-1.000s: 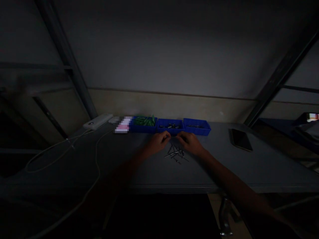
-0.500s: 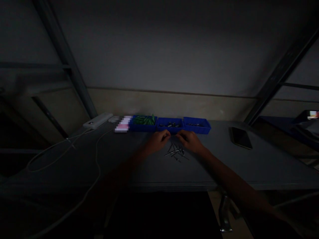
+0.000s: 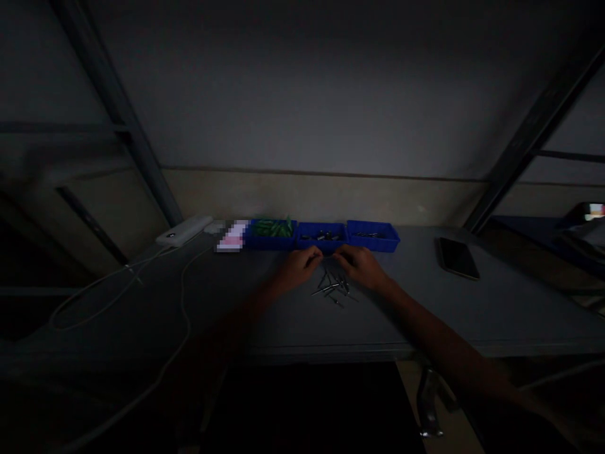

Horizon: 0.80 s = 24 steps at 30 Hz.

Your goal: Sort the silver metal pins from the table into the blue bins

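My left hand (image 3: 301, 265) and my right hand (image 3: 358, 263) face each other just in front of the blue bins, fingers pinched. A thin dark piece seems to span the small gap between the fingertips, too dim to name. Below them, several slim metal pins (image 3: 331, 289) lie loosely piled on the grey table (image 3: 283, 321). Behind the hands stand three blue bins in a row: the left bin (image 3: 271, 243) holds green pieces, the middle bin (image 3: 321, 244) short metal parts, and the right bin (image 3: 378, 244) thin metal parts.
A phone (image 3: 457, 257) lies at the right. At the left are a white power strip (image 3: 184, 231) with a cable (image 3: 183, 296) running off the front edge, and a blurred pink and white card (image 3: 232, 238). Metal frame posts rise at both sides.
The camera view has shifted very slightly. Both hands keep their pinched pose in front of the bins, and the pile of pins looks the same.
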{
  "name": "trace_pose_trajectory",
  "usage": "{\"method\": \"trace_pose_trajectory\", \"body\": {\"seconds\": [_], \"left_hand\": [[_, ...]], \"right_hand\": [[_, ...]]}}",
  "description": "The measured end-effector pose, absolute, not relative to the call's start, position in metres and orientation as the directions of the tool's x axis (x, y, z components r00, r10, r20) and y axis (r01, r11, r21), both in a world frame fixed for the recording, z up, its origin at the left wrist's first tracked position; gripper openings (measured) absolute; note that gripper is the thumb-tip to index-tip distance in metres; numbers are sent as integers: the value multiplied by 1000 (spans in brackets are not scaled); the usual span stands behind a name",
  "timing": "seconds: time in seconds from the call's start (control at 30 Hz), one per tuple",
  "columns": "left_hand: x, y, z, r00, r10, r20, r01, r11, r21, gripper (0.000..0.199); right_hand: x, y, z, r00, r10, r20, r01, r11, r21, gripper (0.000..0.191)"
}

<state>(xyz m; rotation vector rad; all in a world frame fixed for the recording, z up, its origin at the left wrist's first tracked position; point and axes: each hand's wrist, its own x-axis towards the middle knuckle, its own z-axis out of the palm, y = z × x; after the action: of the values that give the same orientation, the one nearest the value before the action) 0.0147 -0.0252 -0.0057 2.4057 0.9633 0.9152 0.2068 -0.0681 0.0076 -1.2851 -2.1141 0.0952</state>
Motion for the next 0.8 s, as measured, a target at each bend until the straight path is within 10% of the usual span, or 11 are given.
{"method": "trace_pose_trajectory", "body": {"seconds": [0.8], "left_hand": [[14,-25,-5,545,727,417,442,-672,594,16]], "right_hand": [[204,-70,7,-339,814,472,759,533,-374,19]]}}
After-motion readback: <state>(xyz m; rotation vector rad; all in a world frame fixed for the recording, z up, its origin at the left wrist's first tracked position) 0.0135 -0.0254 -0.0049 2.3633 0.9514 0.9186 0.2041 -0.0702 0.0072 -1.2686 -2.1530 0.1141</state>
